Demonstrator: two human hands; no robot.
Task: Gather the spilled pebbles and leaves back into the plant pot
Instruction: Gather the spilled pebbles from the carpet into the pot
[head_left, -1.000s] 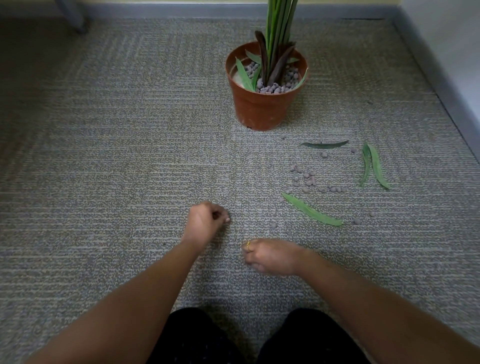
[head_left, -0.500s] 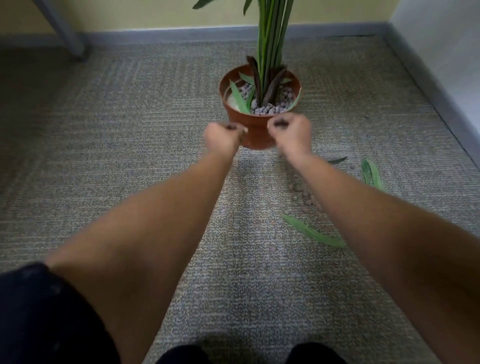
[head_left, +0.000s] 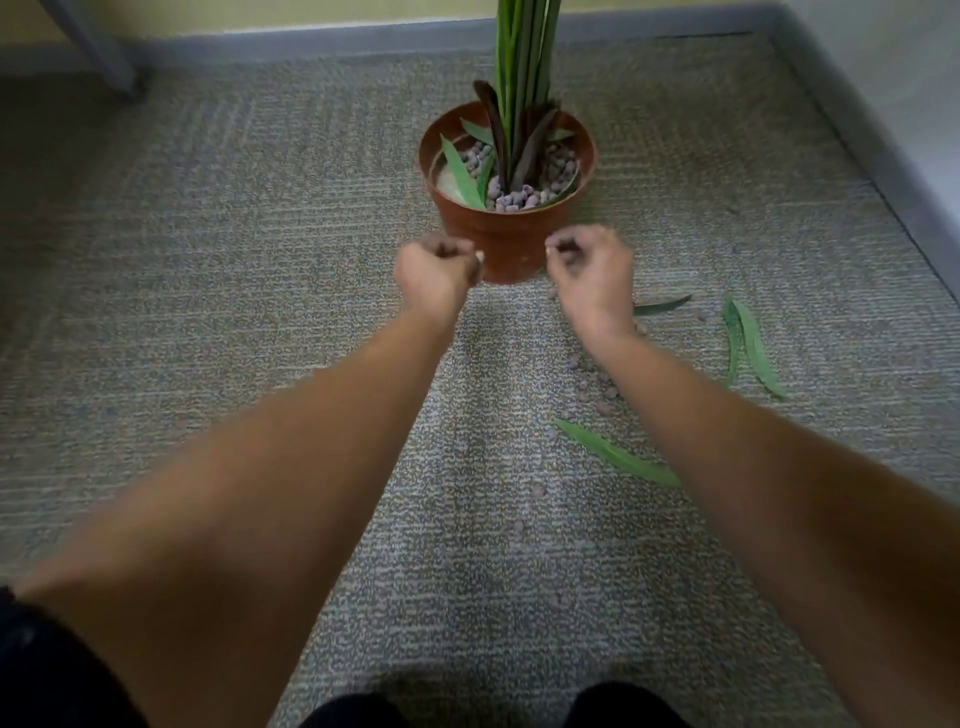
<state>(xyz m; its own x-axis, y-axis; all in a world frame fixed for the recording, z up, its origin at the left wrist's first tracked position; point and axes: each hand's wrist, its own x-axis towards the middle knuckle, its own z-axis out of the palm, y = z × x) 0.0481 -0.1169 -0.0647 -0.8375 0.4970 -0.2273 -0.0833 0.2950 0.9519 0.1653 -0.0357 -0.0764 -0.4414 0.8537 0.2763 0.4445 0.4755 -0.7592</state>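
From the head view, I saw the terracotta plant pot (head_left: 511, 247) standing upright on the grey carpet (head_left: 208, 312), with green stems (head_left: 524, 52) rising from it and pebbles and a few leaves already inside. My left hand (head_left: 436, 275) was out in front of the pot's left side, its fingers curled into a fist. My right hand (head_left: 589, 275) was in front of the pot's right side, its fingers loosely curled and blurred. I could not tell whether either hand held anything. The spilled pebbles (head_left: 592, 387) lay scattered on the carpet beside my right forearm. One green leaf (head_left: 618, 456) lay nearer me, a darker leaf (head_left: 662, 306) just past my right wrist, and a pair of leaves (head_left: 753, 348) further right.
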